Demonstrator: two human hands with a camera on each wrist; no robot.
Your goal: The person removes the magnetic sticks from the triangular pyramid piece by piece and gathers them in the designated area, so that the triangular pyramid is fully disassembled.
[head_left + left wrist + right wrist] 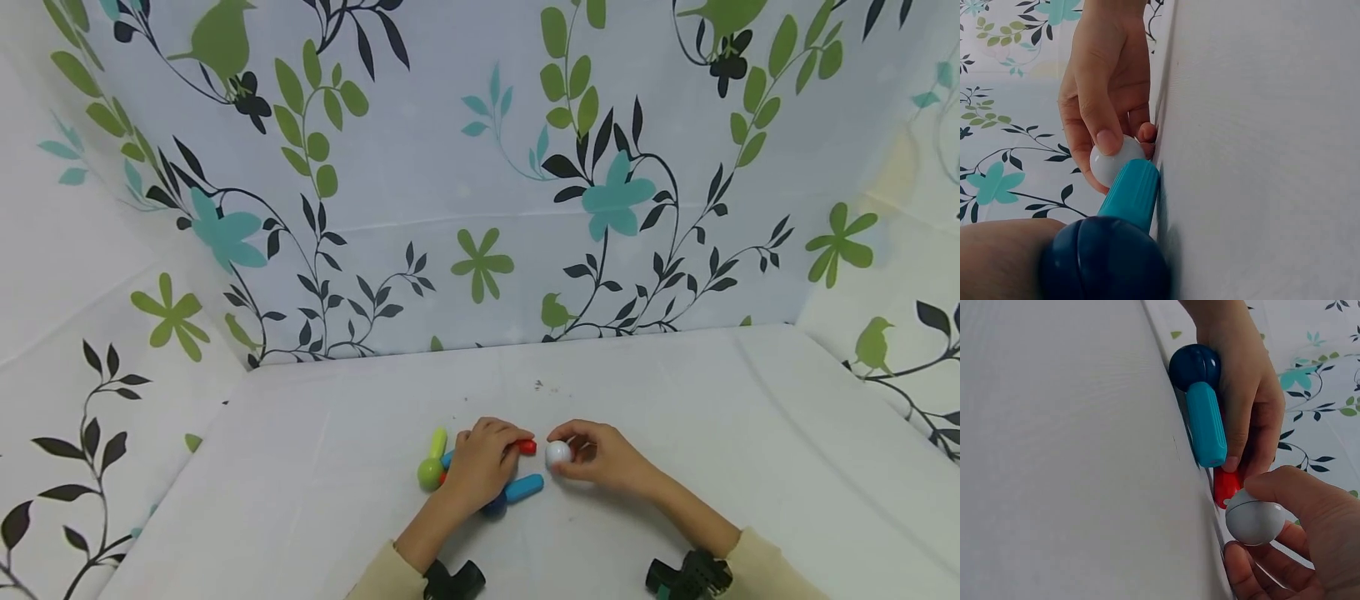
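My right hand pinches a glossy white ball between thumb and fingers, just right of my left hand. The left hand grips a red stick, whose end pokes out toward the ball; the rest of it is hidden under the fingers. Close below the left hand lies a blue stick joined to a dark blue ball. On that hand's other side are a green ball and a lime stick. Parts of another blue stick and a red piece peek out there, mostly covered by the hand.
A white cloth-covered table lies under the hands. Behind it and at both sides hang white sheets printed with leaves, flowers and birds. Black cameras are strapped to both wrists.
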